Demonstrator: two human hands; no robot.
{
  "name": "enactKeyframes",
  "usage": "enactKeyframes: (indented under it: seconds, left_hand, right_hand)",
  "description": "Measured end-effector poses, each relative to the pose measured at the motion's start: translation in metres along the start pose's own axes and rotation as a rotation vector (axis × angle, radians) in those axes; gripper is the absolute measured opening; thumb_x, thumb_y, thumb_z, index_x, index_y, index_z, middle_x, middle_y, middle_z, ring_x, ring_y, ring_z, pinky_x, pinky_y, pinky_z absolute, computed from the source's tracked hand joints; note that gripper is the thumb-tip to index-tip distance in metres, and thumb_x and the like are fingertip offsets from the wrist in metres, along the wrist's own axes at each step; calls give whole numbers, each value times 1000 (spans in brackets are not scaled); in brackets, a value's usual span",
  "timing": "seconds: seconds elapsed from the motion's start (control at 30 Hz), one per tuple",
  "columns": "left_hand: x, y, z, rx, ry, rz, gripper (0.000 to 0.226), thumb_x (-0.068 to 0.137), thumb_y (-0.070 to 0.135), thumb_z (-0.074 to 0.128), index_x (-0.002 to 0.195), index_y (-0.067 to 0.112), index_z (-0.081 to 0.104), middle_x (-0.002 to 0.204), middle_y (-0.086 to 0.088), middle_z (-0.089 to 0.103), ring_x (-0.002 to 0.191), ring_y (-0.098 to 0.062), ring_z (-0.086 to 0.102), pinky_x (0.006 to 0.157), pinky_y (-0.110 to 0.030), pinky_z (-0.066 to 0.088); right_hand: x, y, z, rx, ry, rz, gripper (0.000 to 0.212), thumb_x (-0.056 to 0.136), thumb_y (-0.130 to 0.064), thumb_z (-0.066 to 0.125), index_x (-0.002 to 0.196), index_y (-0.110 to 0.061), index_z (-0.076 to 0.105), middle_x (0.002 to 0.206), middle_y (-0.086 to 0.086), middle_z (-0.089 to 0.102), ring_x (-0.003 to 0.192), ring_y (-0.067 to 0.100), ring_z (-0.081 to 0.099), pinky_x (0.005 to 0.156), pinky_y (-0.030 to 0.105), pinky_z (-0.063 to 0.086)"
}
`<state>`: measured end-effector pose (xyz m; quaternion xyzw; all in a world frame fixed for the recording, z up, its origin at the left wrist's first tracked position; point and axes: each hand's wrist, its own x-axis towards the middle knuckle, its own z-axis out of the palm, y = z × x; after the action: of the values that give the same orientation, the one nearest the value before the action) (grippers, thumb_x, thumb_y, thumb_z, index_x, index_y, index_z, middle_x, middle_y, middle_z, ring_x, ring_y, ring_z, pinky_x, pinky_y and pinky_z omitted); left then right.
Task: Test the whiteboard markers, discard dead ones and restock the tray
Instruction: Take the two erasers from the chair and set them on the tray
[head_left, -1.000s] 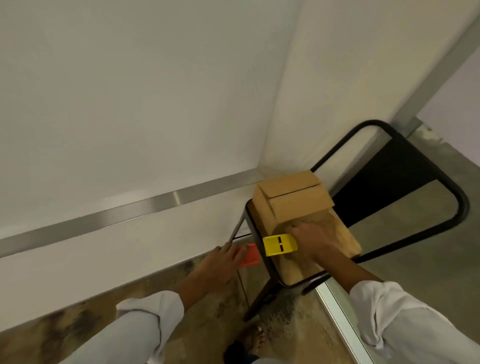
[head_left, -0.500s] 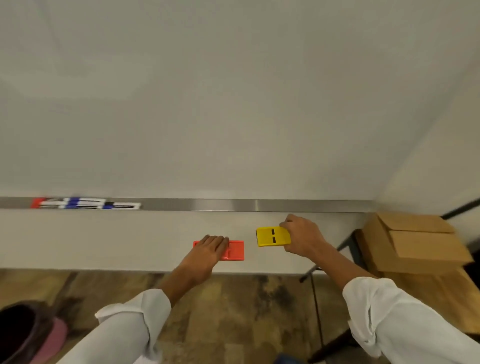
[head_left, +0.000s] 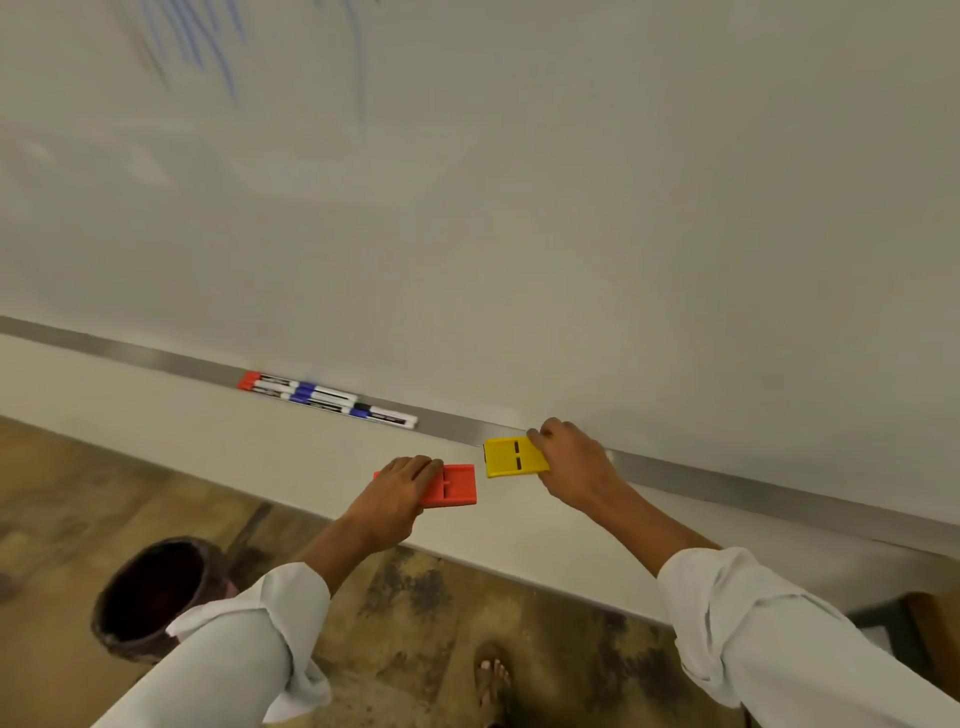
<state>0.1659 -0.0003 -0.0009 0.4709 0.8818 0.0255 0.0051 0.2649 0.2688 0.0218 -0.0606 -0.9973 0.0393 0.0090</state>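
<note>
Several whiteboard markers (head_left: 327, 398) with red, blue and black caps lie in a row on the metal tray (head_left: 156, 358) under the whiteboard (head_left: 519, 208). My left hand (head_left: 400, 491) grips a flat orange box (head_left: 454, 485) in front of the wall below the tray. My right hand (head_left: 569, 460) holds a flat yellow box (head_left: 514, 457) just at the tray's edge, to the right of the markers. Blue scribbles (head_left: 197, 47) mark the board's upper left.
A dark round bin (head_left: 150, 597) stands on the mottled floor at lower left. My sandalled foot (head_left: 491, 678) shows at the bottom. A dark chair edge with a brown box (head_left: 930, 629) peeks in at the lower right.
My view has swung left from the chair and cardboard box to the whiteboard. Both hands kept their boxes and rose toward the tray; the markers and bin came into view.
</note>
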Motion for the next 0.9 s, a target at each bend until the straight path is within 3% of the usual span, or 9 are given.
enactKeyframes:
  seconds: [0.23,0.5,0.8,0.9]
  left_hand:
    - [22,-97,-1,-4,-13,-96,70,84,19,67,144,12,32,143,-7,43,124,-26,46,103,-39,42]
    - [42,-187,-7,1,-59,-126,71,80,14,71,143,9,37,142,-12,45,127,-31,45,103,-43,41]
    - [62,-246,-1,-65,-102,-56,69,81,14,71,142,10,38,141,-10,44,122,-29,49,96,-41,46]
    - [73,-261,-1,-70,-105,27,67,82,12,68,142,9,38,142,-10,42,119,-29,51,92,-39,47]
  right_hand:
    - [98,-44,34,0,-26,-138,56,91,-20,60,143,-11,40,134,11,47,120,28,46,77,39,51]
    - [162,-78,59,34,-87,-232,51,92,-26,56,139,-9,45,130,12,48,118,28,47,83,42,51]
    - [163,-70,72,22,-125,-94,54,88,-32,59,136,-10,48,133,11,48,121,29,48,89,40,50]
    - [154,-64,69,26,-105,-28,58,86,-35,62,137,-11,49,132,12,51,120,31,51,83,41,53]
